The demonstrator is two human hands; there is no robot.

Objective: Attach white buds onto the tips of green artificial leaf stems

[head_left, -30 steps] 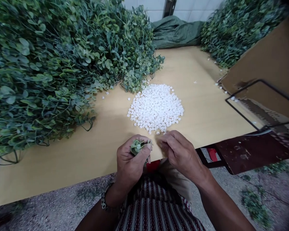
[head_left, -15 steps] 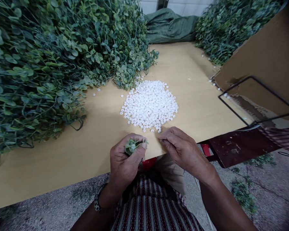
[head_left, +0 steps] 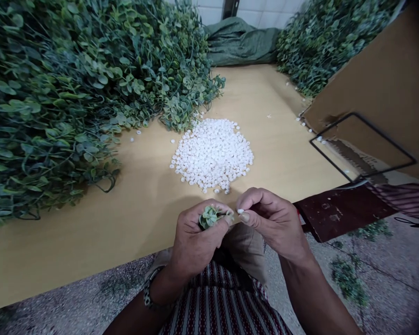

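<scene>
My left hand (head_left: 195, 237) is closed around a small green leafy sprig (head_left: 209, 216), held over the near edge of the wooden table (head_left: 118, 223). My right hand (head_left: 272, 218) is right beside it, pinching a tiny white piece (head_left: 240, 211) between thumb and forefinger, close to the sprig's tip. A heap of small white round pieces (head_left: 212, 153) lies on the table just beyond both hands.
A big pile of artificial green foliage (head_left: 63, 93) covers the table's left side. More foliage (head_left: 321, 37) lies at the back right, with green cloth (head_left: 240, 44) between. A cardboard sheet (head_left: 380, 88) and a black wire frame (head_left: 363, 144) stand at the right. A dark red stool (head_left: 335, 214) is beside the table.
My right hand has come back from the white heap with a white piece pinched in its fingers and met the sprig. Both hands have shifted a little to the right.
</scene>
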